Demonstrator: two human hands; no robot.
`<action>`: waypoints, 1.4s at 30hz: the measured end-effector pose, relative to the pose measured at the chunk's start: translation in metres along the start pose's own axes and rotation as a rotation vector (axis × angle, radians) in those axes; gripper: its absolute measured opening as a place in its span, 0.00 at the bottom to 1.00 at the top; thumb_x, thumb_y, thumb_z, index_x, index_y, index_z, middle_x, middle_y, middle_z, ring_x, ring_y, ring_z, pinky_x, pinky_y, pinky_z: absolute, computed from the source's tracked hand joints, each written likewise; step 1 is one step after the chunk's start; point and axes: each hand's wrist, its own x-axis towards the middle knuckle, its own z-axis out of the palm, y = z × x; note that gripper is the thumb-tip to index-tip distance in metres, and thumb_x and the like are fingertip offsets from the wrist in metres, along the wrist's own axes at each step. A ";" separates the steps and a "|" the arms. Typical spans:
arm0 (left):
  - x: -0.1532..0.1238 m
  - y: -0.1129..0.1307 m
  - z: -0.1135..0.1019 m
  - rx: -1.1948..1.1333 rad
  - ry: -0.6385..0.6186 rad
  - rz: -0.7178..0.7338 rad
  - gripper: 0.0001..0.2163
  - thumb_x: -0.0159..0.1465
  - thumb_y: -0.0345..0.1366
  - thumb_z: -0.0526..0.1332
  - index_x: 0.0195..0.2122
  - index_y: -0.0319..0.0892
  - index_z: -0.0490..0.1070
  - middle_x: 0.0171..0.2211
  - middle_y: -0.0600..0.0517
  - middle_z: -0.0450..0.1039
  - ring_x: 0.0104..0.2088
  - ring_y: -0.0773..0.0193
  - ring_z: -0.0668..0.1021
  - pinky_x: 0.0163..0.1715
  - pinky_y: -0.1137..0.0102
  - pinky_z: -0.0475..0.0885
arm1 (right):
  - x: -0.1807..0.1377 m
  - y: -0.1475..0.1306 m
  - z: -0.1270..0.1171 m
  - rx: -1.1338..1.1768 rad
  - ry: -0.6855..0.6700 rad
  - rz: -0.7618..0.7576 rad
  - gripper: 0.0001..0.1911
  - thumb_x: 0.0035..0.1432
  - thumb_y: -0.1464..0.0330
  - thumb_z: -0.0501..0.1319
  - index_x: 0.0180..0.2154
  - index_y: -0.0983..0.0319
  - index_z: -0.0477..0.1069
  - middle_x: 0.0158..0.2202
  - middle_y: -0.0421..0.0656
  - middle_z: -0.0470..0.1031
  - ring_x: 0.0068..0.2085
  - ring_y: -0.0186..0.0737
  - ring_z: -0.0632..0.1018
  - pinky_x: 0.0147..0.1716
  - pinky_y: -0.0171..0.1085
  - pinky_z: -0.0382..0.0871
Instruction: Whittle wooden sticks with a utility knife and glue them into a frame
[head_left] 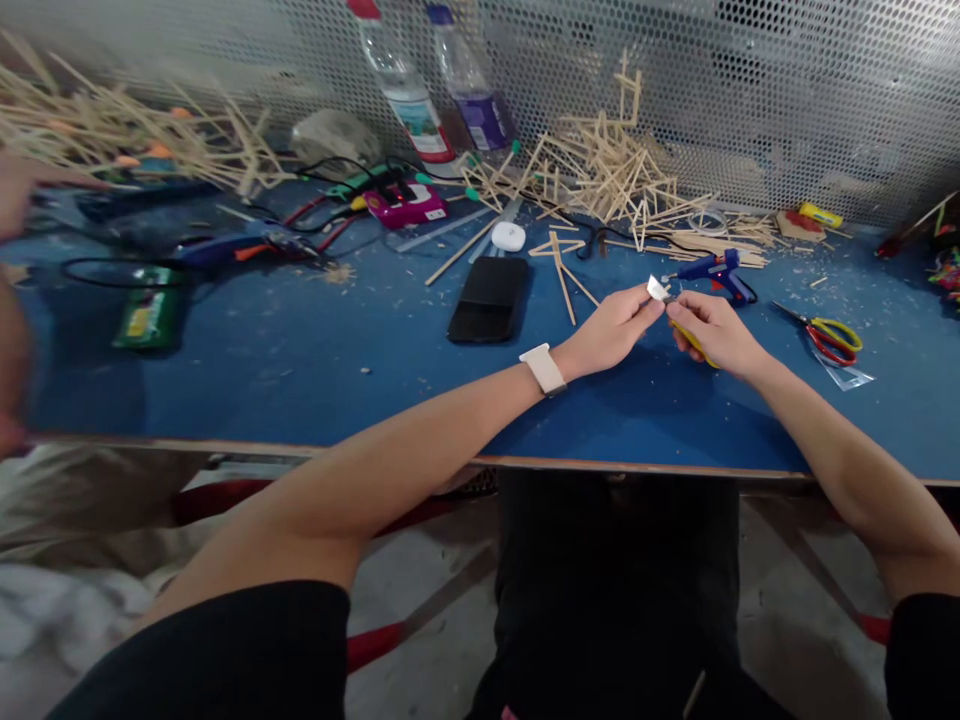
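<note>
Above the blue table, my two hands meet right of centre. Between the fingertips of my left hand (pixel 611 330), which wears a pale wristband, is a small shiny white piece (pixel 657 289). My right hand (pixel 716 330) is closed around a yellow-handled tool (pixel 696 345); its working end is too small to make out and lies close to the white piece. Just behind the hands rests a blue glue gun (pixel 709 268). Scissors (pixel 832 338) with yellow and red handles lie to the right, partly over a clear set square (pixel 847 375).
A black phone (pixel 489 300) and a white case (pixel 508 237) lie left of my hands. Behind are piled wooden sticks (pixel 607 170), two bottles (pixel 409 95) and a magenta power strip (pixel 409 205) with cables. At far left a co-worker's blurred arm (pixel 11 330) reaches in.
</note>
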 end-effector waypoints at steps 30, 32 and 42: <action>-0.002 0.007 0.000 0.016 0.014 0.009 0.08 0.86 0.39 0.58 0.46 0.48 0.69 0.33 0.54 0.68 0.33 0.59 0.71 0.34 0.65 0.67 | -0.001 -0.004 -0.005 -0.183 -0.008 -0.083 0.44 0.73 0.21 0.62 0.35 0.55 0.76 0.24 0.39 0.69 0.27 0.41 0.71 0.28 0.41 0.61; -0.003 0.008 -0.001 0.063 0.007 0.034 0.08 0.86 0.40 0.58 0.46 0.47 0.70 0.34 0.53 0.70 0.34 0.59 0.72 0.36 0.64 0.67 | -0.001 -0.004 -0.005 -0.110 -0.028 -0.055 0.43 0.72 0.22 0.64 0.36 0.55 0.76 0.24 0.37 0.67 0.25 0.39 0.69 0.25 0.40 0.59; 0.002 0.002 -0.001 0.027 0.040 0.041 0.25 0.87 0.66 0.59 0.43 0.50 0.68 0.28 0.56 0.63 0.32 0.57 0.70 0.32 0.64 0.63 | 0.002 -0.002 0.000 0.059 -0.016 0.027 0.45 0.64 0.20 0.71 0.32 0.55 0.71 0.22 0.34 0.64 0.21 0.32 0.63 0.19 0.37 0.54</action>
